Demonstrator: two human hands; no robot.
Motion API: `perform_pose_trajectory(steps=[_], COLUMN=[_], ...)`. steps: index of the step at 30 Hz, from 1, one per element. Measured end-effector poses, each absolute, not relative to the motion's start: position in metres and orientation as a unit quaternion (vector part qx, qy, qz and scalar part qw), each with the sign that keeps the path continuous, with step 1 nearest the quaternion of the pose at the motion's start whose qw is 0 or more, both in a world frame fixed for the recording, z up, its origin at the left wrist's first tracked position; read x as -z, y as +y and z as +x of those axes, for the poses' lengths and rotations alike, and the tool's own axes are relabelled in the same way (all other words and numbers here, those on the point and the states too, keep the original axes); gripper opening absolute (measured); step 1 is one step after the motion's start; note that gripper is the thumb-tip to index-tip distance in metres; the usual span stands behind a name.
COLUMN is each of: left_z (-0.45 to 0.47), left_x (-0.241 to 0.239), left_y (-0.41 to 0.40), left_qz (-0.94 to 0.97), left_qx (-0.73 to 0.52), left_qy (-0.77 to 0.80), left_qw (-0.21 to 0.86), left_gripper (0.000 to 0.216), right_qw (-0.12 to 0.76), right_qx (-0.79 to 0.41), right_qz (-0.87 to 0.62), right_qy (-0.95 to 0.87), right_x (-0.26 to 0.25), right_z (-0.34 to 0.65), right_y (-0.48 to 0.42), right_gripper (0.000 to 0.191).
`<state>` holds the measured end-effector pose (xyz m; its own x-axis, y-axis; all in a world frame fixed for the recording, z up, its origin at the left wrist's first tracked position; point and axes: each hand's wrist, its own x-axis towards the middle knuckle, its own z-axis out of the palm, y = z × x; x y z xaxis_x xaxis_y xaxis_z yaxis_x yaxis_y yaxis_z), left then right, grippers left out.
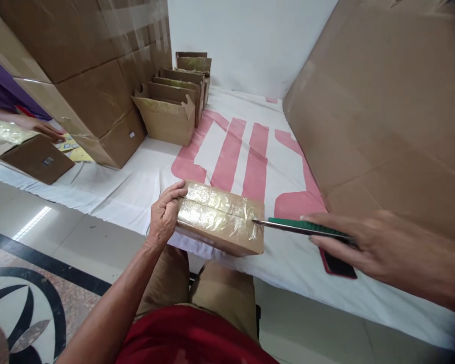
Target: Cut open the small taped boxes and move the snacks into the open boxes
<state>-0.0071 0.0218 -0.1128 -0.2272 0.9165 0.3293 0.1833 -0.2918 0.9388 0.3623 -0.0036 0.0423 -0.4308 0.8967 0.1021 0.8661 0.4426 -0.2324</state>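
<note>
Left hand (pixel 165 215) is clamping the taped box (pixel 220 217); right hand (pixel 382 247) is gripping a knife (pixel 299 227) at its seam; slipping leftward, the blade could strike the bracing hand.

The one camera sits on the person's head and looks forward and steeply down, past a red shirt (pixel 197 338) and the knees (pixel 220 288) to the near edge of the white-covered table (pixel 136 187). It is close: the left hand (pixel 165 215) gripping the taped box (pixel 222 217) and the right hand (pixel 382 253) holding the green-handled knife (pixel 303 228) fill the lower middle. The wide lens leans the big carton (pixel 382 101) at right inward. The white wall (pixel 250 40) lies ahead and the tiled floor (pixel 41 253) is at lower left.
</note>
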Motion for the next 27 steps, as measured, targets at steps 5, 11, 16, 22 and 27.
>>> perform_pose_trajectory(steps=[5, 11, 16, 22, 27], left_z=[-0.012, -0.026, -0.030, -0.054, -0.069], left_x=[0.108, 0.097, 0.090, 0.092, 0.092], left_y=[0.010, -0.011, -0.013, -0.024, -0.031], left_qz=[0.510, 0.527, 0.480, 0.521, 0.558], left_qx=[-0.588, -0.568, -0.570, -0.539, -0.538], left_qy=[0.557, 0.550, 0.516, 0.487, 0.422], left_qw=[0.289, 0.312, 0.422, 0.448, 0.471], left_gripper=[0.034, 0.028, 0.017, 0.010, 0.033], right_qw=[0.178, 0.079, 0.146, 0.322, 0.219], right_qx=[-0.031, 0.079, 0.082, 0.007, -0.091], right_qz=[-0.652, -0.663, -0.619, -0.479, -0.447], right_qy=[-0.737, -0.741, -0.767, -0.817, -0.862], right_x=[0.005, 0.132, 0.137, 0.064, 0.045], right_z=[0.407, 0.362, 0.353, 0.316, 0.276], right_y=[-0.035, -0.058, -0.057, -0.028, 0.012], right_gripper=[0.043, 0.041, 0.030, 0.036, 0.037])
